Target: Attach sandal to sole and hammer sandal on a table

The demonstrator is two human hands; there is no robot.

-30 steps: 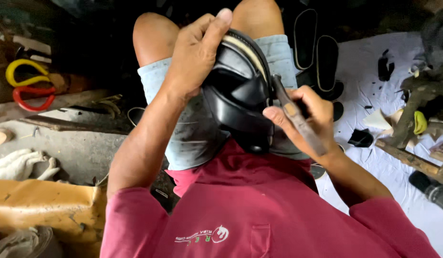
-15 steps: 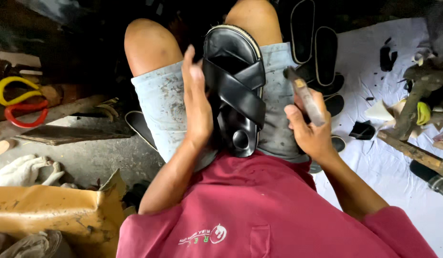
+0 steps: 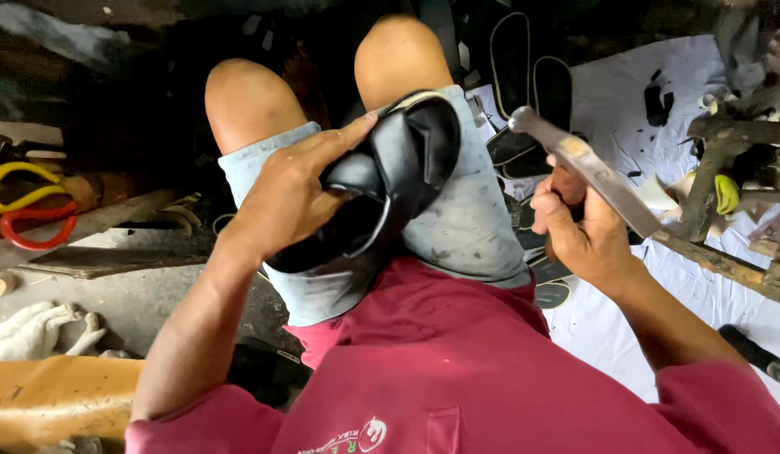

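Note:
I sit with bare knees up, in grey denim shorts and a red shirt. My left hand (image 3: 293,197) grips a black leather sandal (image 3: 402,172) with crossed straps, tilted on its side over my lap. My right hand (image 3: 579,231) is closed on a flat metal knife-like tool (image 3: 587,168), its blade pointing up and left, raised to the right of the sandal and apart from it.
Black sandal soles (image 3: 533,92) lie on a white sheet (image 3: 709,294) to the right. A rough wooden stick (image 3: 726,265) and scraps are at the far right. Red and yellow scissor handles (image 3: 24,210) and wooden planks lie at left; a tan hide (image 3: 53,403) sits at lower left.
My left hand has turned the sandal from lying strap-up on my lap to tilted on its side. My right hand has lifted the tool away to the right.

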